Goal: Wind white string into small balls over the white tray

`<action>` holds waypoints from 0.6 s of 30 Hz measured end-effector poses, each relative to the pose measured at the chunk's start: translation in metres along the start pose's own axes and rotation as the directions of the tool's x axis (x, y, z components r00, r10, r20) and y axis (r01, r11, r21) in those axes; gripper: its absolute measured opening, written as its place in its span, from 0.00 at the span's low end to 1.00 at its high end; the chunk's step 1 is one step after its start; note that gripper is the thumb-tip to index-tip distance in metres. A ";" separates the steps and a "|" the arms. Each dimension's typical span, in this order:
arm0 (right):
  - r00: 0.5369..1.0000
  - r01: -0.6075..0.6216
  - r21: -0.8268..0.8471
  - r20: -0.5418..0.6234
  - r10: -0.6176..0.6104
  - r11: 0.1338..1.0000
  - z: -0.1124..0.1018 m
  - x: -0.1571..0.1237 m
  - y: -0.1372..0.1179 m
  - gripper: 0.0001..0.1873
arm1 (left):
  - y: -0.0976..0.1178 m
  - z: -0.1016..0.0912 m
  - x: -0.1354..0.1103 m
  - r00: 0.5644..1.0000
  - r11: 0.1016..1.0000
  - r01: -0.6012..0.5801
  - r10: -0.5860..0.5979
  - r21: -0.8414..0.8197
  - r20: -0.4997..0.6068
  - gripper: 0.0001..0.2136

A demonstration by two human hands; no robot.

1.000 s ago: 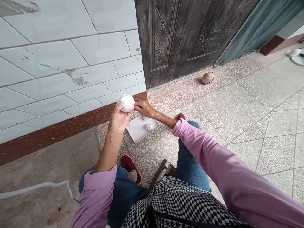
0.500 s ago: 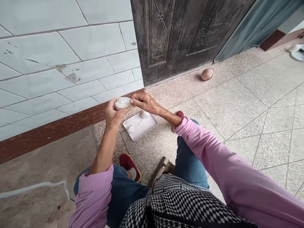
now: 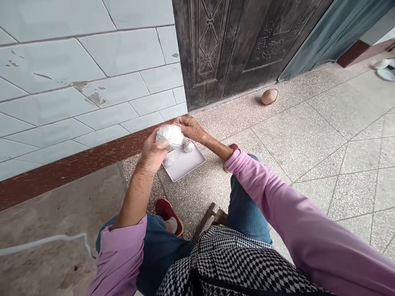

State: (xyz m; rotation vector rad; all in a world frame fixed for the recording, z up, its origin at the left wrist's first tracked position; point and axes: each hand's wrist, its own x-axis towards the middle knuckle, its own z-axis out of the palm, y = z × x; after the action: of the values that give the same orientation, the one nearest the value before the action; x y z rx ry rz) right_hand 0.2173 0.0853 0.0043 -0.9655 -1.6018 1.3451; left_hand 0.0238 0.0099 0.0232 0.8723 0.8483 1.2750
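Observation:
My left hand [image 3: 151, 155] grips a fluffy ball of white thread [image 3: 170, 136] from below. My right hand [image 3: 189, 127] reaches over from the far side, its fingertips against the top of that ball. Just below my hands lies a shallow white tray [image 3: 193, 166]. On it sit a small white thread ball [image 3: 189, 146] and a second one [image 3: 168, 162], the latter partly hidden by my left hand. Any thread running between the balls is too fine to make out here.
A dark embossed metal door [image 3: 212, 49] and a pale tiled wall [image 3: 92, 70] with a brown skirting stand ahead. A small tan round object [image 3: 270, 96] lies on the speckled floor. A white cord [image 3: 46, 240] crosses the floor at left. A checked cloth [image 3: 237, 263] covers my lap.
My right hand has moved in from the side of the ball to over its top. The held ball now looks fuller and fluffier, and both hands sit slightly farther from me.

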 end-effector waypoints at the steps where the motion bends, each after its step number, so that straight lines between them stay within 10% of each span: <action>1: 1.000 -0.010 -0.009 -0.008 0.010 1.000 0.003 -0.002 -0.001 0.29 | 0.000 0.000 0.001 0.999 0.999 -0.022 0.021 -0.035 -0.032 0.33; 18: 0.975 -0.062 -0.141 0.202 0.090 0.988 0.017 -0.038 -0.038 0.20 | -0.009 -0.027 0.020 0.954 0.992 -0.098 0.117 0.081 -0.277 0.33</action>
State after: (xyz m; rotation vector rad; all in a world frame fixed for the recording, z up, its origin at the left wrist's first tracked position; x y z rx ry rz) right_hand 0.2139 0.0388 0.0356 -1.0012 -1.8487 1.4450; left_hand 0.0055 0.0310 0.0024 0.8092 1.0849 1.4966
